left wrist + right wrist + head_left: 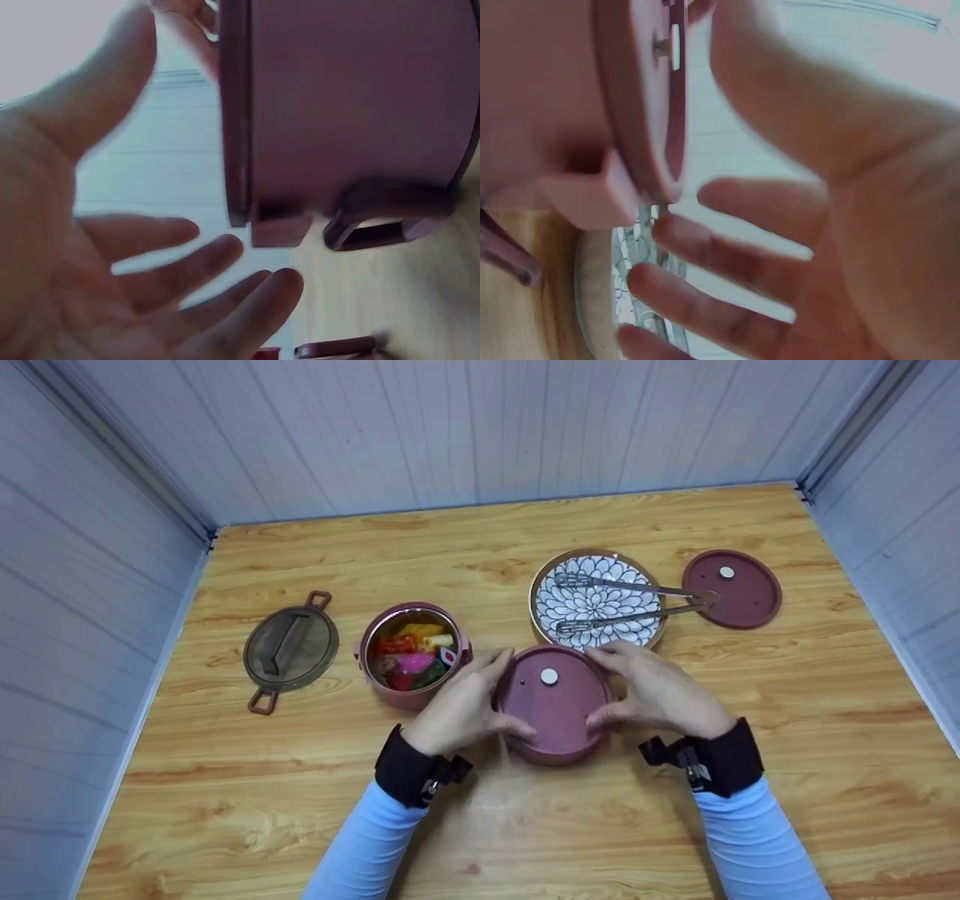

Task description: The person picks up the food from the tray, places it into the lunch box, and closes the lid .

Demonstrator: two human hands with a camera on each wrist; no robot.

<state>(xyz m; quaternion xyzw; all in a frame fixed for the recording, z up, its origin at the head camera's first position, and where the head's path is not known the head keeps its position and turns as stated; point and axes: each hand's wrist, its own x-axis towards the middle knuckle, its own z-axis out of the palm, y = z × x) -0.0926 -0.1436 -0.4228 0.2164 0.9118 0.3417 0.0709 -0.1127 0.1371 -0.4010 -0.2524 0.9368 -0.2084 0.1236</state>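
A maroon lunch pot (360, 97) stands in front of me, topped by a matching round lid (559, 709) with a white button. My left hand (469, 701) is at its left side, thumb over the lid's edge in the head view. On the opposite side my right hand (652, 694) has its thumb at the lid's right edge. Both wrist views show spread, fairly straight fingers beside the lid, not wrapped round the pot. Side handles and a pink clip tab (585, 199) show on the pot's body.
Left of my hands, an uncovered maroon pot (366, 682) holds colourful food-like pieces. A dark translucent lid with two loop handles (291, 649) lies further left. Metal tongs (630, 585) rest across a flower-patterned plate (592, 600) behind the lidded pot. Another maroon lid (739, 596) lies at right.
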